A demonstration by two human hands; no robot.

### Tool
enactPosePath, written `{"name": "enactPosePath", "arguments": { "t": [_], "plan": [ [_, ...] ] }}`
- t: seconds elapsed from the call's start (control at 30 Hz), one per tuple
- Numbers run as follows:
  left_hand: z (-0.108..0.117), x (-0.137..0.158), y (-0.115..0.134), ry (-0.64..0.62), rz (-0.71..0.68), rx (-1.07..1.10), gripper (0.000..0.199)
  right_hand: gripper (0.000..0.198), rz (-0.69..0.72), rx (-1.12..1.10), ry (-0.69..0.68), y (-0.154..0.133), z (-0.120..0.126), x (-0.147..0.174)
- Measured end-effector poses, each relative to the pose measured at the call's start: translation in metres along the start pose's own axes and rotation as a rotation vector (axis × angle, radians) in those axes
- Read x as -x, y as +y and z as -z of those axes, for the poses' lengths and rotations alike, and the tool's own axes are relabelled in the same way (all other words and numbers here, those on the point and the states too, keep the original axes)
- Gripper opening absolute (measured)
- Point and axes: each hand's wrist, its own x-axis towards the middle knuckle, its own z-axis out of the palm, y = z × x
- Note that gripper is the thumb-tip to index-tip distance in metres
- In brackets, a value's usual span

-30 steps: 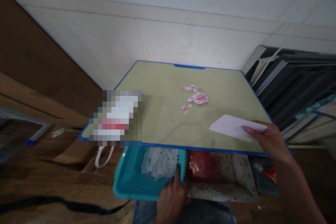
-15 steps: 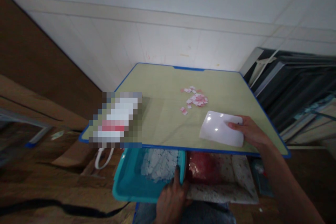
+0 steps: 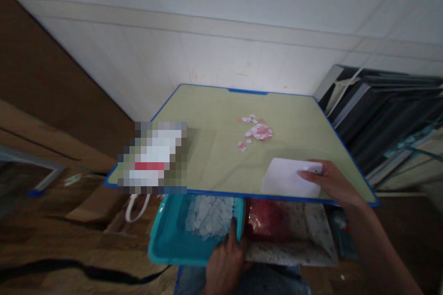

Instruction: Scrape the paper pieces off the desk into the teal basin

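Fingers of the right hand were closed on a white card; the teal tray was gripped at its rim by the left hand.

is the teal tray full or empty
Partly full: a heap of white pieces covers the teal tray's right half, its left floor bare. The left hand grips its rim.

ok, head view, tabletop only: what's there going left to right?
Blurred-out item at the left edge → scatter of small pink and white pieces → white flat card → right hand holding the card's right end.
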Motion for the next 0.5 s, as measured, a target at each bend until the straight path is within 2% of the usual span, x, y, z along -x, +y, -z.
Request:
{"name": "enactPosePath", "arguments": {
  "t": [0.27,0.4,0.5],
  "plan": [
    [-0.011,-0.002,-0.003,0.011,-0.038,0.018,0.052,0.021,0.164,0.309,0.018,-0.008,0.004,0.021],
    [-0.012,-0.001,-0.005,0.017,-0.055,0.032,0.046,0.020,0.208,0.353,0.139,-0.017,0.006,0.019],
    [-0.014,-0.001,-0.005,0.006,-0.043,0.037,0.048,0.020,0.302,0.371,0.223,-0.029,-0.002,0.002]
  ]
}}
